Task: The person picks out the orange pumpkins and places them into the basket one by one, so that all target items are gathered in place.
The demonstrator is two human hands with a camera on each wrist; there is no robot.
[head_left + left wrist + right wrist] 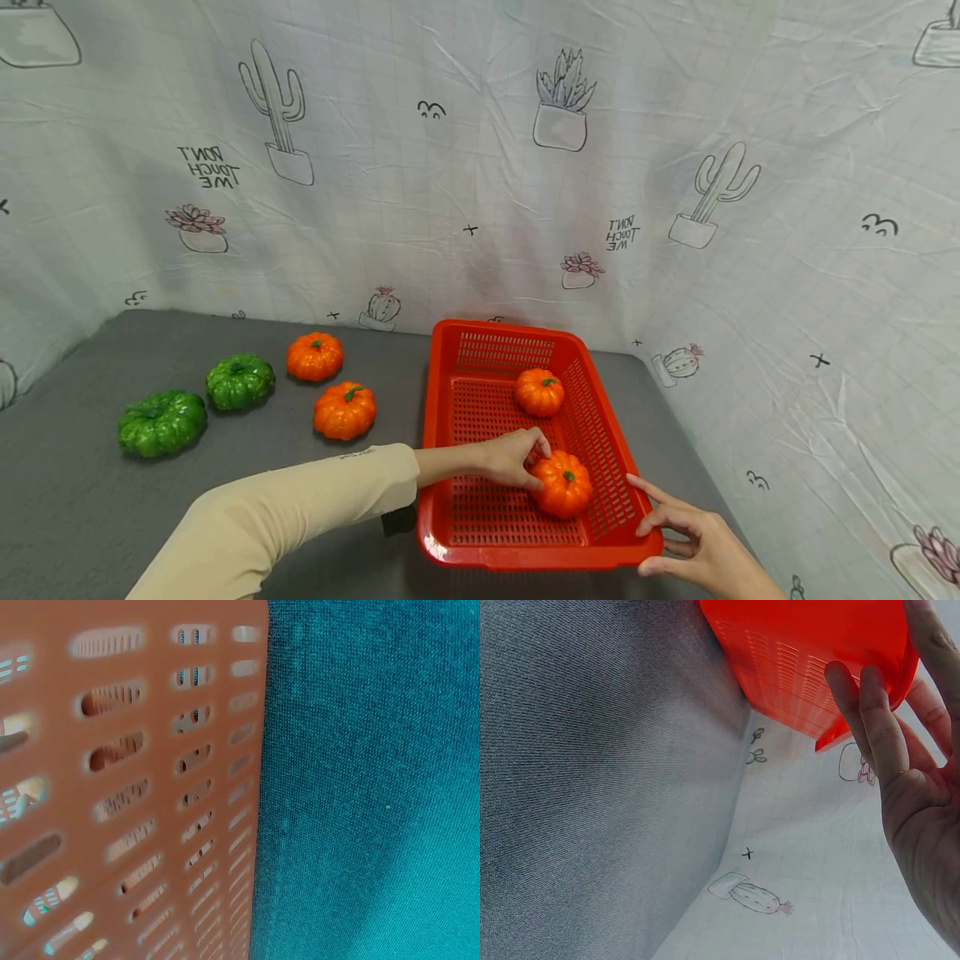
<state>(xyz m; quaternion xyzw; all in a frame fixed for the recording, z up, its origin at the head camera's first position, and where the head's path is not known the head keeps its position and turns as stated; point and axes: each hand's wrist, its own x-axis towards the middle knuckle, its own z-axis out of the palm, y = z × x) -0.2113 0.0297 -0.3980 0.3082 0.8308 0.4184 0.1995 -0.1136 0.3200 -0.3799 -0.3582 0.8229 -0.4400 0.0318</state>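
A red basket (540, 557) with slotted walls stands on the grey table. Inside it, my left hand (513, 458) holds the left side of an orange pumpkin (566, 487) near the front, with thumb and fingers bent against it. Another orange pumpkin (539, 392) lies farther back in the basket. My right hand (697, 542) grips the basket's front right corner, its fingers spread along the rim. The right wrist view shows that hand (907, 765) against the basket (802, 645). Only the slotted basket wall (161, 772) and table show in the left wrist view; the left hand is hidden there.
Left of the basket, two orange pumpkins (315, 357) and two green pumpkins (162, 423) lie on the table (67, 500). A small black object (399, 521) sits by the basket's front left side, under the sleeve. A printed white cloth (480, 167) hangs behind and at the right.
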